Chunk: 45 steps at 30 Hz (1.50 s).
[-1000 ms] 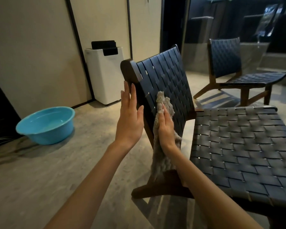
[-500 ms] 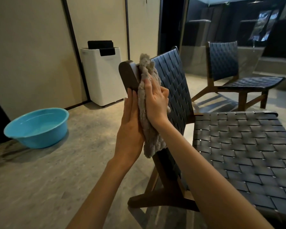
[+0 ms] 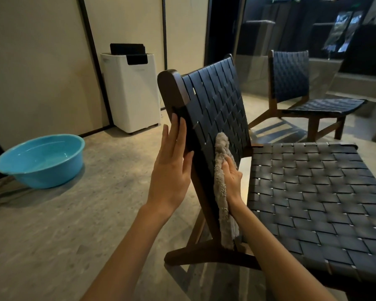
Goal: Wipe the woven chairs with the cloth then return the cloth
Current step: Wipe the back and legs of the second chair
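Note:
A dark woven chair (image 3: 217, 105) with a brown wooden frame stands right in front of me, its seat stretching to the lower right. My left hand (image 3: 172, 168) lies flat with straight fingers against the outer edge of the backrest. My right hand (image 3: 232, 179) presses a grey fluffy cloth (image 3: 223, 192) against the lower part of the woven backrest; the cloth hangs down past the seat's rear corner. Whether the fingers curl round the cloth I cannot tell. A second woven chair (image 3: 291, 83) stands farther back on the right.
A blue basin (image 3: 41, 159) holding water sits on the floor at the left. A white appliance (image 3: 132, 92) stands against the beige wall behind the near chair. Dark glass panels close off the back right.
My right hand has slid the cloth down from the top corner of the backrest to its lower part. My left hand stays against the backrest's edge.

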{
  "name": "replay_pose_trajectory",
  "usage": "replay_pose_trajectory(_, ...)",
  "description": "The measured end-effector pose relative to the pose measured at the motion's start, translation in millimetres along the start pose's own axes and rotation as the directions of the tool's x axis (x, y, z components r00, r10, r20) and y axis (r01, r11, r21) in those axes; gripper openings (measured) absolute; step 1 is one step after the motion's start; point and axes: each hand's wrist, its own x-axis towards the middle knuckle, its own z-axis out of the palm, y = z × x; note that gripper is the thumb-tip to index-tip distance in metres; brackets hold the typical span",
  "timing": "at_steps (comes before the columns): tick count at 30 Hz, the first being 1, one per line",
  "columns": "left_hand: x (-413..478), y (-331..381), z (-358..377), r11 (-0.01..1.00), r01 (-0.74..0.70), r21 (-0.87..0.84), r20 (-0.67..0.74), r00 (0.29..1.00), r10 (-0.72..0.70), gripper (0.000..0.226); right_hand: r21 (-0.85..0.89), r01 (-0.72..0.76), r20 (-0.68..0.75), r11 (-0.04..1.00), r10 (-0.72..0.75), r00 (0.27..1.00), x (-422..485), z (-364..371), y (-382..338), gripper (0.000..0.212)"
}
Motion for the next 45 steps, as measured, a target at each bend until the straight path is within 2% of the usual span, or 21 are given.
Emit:
replay_pose_trajectory(5, 15.0, 3.8, -8.9, 0.999, -0.047, -0.003, -0.052, 0.998, 0.046, 0.059, 0.135, 0.229, 0.035, 0.964, -0.236, 0.971, 33.6, 27.6, -92.8, 0.027)
replay_pose_trajectory(9, 28.2, 11.5, -16.3, 0.999, -0.051, -0.010, -0.045, 0.998, 0.051, 0.068, 0.074, 0.324, 0.064, 0.943, -0.328, 0.942, 74.5, 56.8, -162.7, 0.035)
replay_pose_trajectory(13, 30.1, 6.2, -14.1, 0.997, -0.083, 0.004, -0.026, 0.996, 0.083, 0.063, -0.008, 0.394, 0.029, 0.919, -0.394, 0.919, 80.8, 52.7, -156.7, 0.037)
replay_pose_trajectory(16, 29.5, -2.7, -12.5, 0.992, -0.109, 0.063, -0.026, 0.993, 0.111, 0.058, -0.050, 0.324, 0.037, 0.945, -0.322, 0.946, 76.2, 37.3, -118.7, 0.031)
replay_pose_trajectory(25, 20.7, 3.1, -4.2, 0.996, -0.074, 0.058, -0.024, 0.997, 0.076, 0.070, -0.155, 0.048, 0.024, 0.987, -0.044, 0.999, 34.0, -8.7, -4.7, 0.028)
replay_pose_trajectory(27, 21.0, 4.2, -2.2, 0.995, -0.075, 0.059, -0.041, 0.996, 0.078, 0.070, -0.091, -0.026, 0.050, 0.995, 0.030, 0.998, 26.9, -9.9, -8.2, 0.035)
replay_pose_trajectory(29, 21.3, 4.7, -1.5, 0.995, -0.081, 0.065, -0.047, 0.995, 0.084, 0.070, 0.008, -0.068, 0.090, 0.998, 0.067, 0.994, 22.0, -6.0, -17.2, 0.059)
replay_pose_trajectory(30, 21.7, 4.8, -1.7, 0.994, -0.082, 0.068, -0.043, 0.995, 0.085, 0.070, 0.007, -0.060, 0.087, 0.998, 0.059, 0.994, 17.4, -1.9, -22.1, 0.062)
replay_pose_trajectory(33, 21.0, 5.0, -2.8, 0.995, -0.075, 0.069, -0.029, 0.997, 0.077, 0.070, -0.072, -0.056, -0.044, 0.996, 0.053, 0.998, 4.3, 4.3, -26.6, 0.048)
replay_pose_trajectory(35, 20.2, 5.0, -2.7, 0.994, -0.083, 0.066, -0.033, 0.996, 0.085, 0.069, -0.040, -0.008, -0.084, 0.999, 0.005, 0.996, 7.7, 4.9, -32.8, 0.043)
replay_pose_trajectory(37, 19.8, 4.8, -2.7, 0.994, -0.090, 0.056, -0.035, 0.995, 0.092, 0.069, 0.010, 0.105, -0.072, 0.994, -0.104, 0.992, 20.3, 9.6, -52.0, 0.039)
replay_pose_trajectory(41, 19.5, 4.9, -4.1, 0.997, -0.072, 0.034, -0.027, 0.997, 0.073, 0.066, 0.094, 0.300, -0.023, 0.949, -0.299, 0.954, 58.9, 40.1, -127.1, 0.038)
replay_pose_trajectory(45, 18.9, 3.6, -6.6, 0.996, -0.084, 0.027, -0.012, 0.996, 0.084, 0.061, 0.059, 0.356, 0.024, 0.933, -0.358, 0.933, 80.8, 57.3, -160.7, 0.039)
